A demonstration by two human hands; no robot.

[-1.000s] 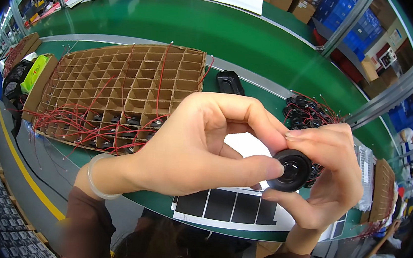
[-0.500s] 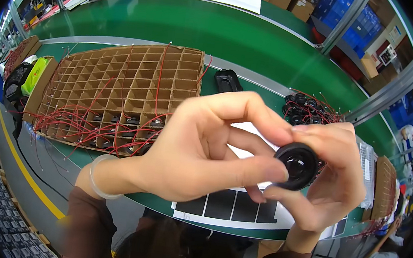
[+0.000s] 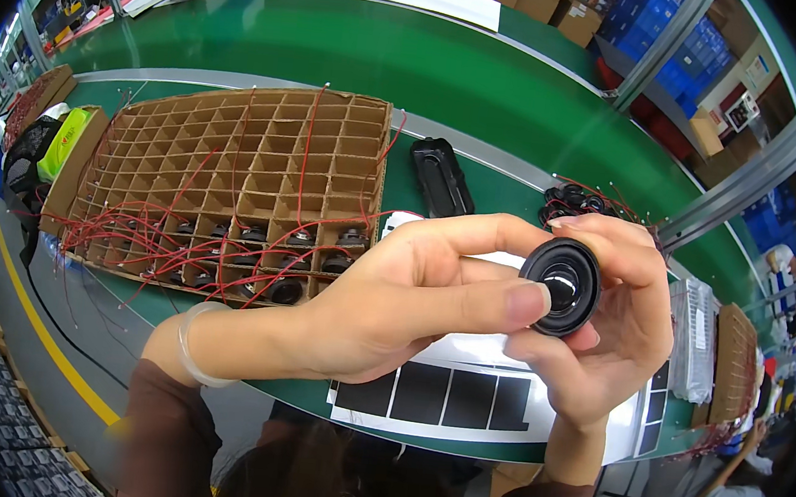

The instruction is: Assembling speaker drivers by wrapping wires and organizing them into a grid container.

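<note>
Between my two hands, above the bench, a small round black speaker (image 3: 559, 287) faces me, its glossy domed centre catching the light. My left hand (image 3: 422, 299) pinches its left rim, the thumb lying over the front edge. From the right, my right hand (image 3: 616, 322) curls its fingers and thumb round the rim. To the left lies a cardboard divider box (image 3: 320, 160); its near cells hold several speakers (image 3: 287, 290) with red wires (image 3: 159, 245) trailing over the partitions.
Behind my hands lies a black plastic tray-like part (image 3: 443, 178). More wired speakers (image 3: 575, 200) are heaped right of it. White sheets with black rectangles (image 3: 420, 392) cover the near bench. A clear plastic pack (image 3: 691, 339) and another divider box (image 3: 735, 362) stand at right.
Both hands have moved slightly left and up with the speaker. Its face has turned more toward me, and more of the divider box's near cells show.
</note>
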